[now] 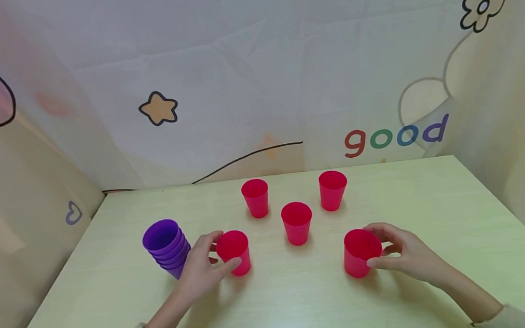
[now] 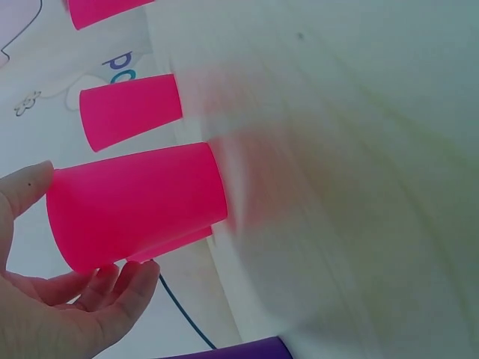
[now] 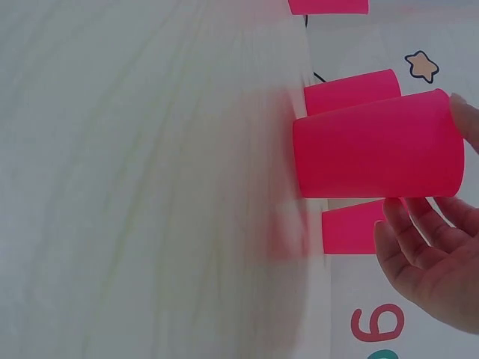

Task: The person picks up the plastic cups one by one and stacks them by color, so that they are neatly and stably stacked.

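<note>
My left hand (image 1: 204,267) grips a pinkish-red cup (image 1: 240,262) near its rim, with the thumb at the near side and the fingers at the far side. The left wrist view shows the thumb and fingers (image 2: 112,307) on opposite sides of this cup (image 2: 138,206). On the right, my right hand (image 1: 403,251) holds a matching cup (image 1: 356,260) the same way, also seen as the large cup (image 3: 378,146) in the right wrist view. Both cups are upright with mouths up, at or just over the tabletop; exact contact is hard to tell.
Three more red cups stand upright beyond the hands: a middle one (image 1: 297,228), a back-left one (image 1: 256,201) and a back-right one (image 1: 333,194). A nested stack of purple cups (image 1: 169,250) leans behind my left hand. A printed cloth (image 1: 256,97) backs the pale table (image 1: 294,307).
</note>
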Available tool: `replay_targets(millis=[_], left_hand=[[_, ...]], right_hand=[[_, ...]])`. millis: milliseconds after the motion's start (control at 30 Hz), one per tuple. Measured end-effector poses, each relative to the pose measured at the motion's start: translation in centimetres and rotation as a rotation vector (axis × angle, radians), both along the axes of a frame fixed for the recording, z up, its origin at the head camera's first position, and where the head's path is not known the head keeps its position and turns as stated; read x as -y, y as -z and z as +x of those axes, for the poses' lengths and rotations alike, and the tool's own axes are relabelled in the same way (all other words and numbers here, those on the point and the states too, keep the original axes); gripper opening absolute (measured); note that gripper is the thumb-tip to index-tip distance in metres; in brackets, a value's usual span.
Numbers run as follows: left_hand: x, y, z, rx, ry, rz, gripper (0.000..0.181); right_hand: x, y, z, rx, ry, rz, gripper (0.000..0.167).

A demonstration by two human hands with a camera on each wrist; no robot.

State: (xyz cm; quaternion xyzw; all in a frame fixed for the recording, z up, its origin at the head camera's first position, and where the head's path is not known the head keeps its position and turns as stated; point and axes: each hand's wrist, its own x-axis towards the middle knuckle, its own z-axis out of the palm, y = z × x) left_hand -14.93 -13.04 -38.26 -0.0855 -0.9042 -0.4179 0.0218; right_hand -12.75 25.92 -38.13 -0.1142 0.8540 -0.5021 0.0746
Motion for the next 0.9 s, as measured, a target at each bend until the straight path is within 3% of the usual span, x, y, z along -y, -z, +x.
replay_targets(millis=[333, 633, 900], left_hand=[[0.0, -0.1, -0.2, 0.006, -0.015, -0.002, 0.063], [-0.5, -1.2, -0.1, -0.145, 0.042, 0.057, 0.059], [-1.5, -2.5, 0.1, -0.202, 0.079, 0.113, 0.057]], right_hand=[[-0.1, 0.2, 0.1, -0.011, 0.001, 0.023, 0.067], [-0.1, 0.3, 0.3, -0.029, -0.002, 0.019, 0.065], [-0.3, 0.2, 0.2, -0.038, -0.028, -0.009, 0.064]])
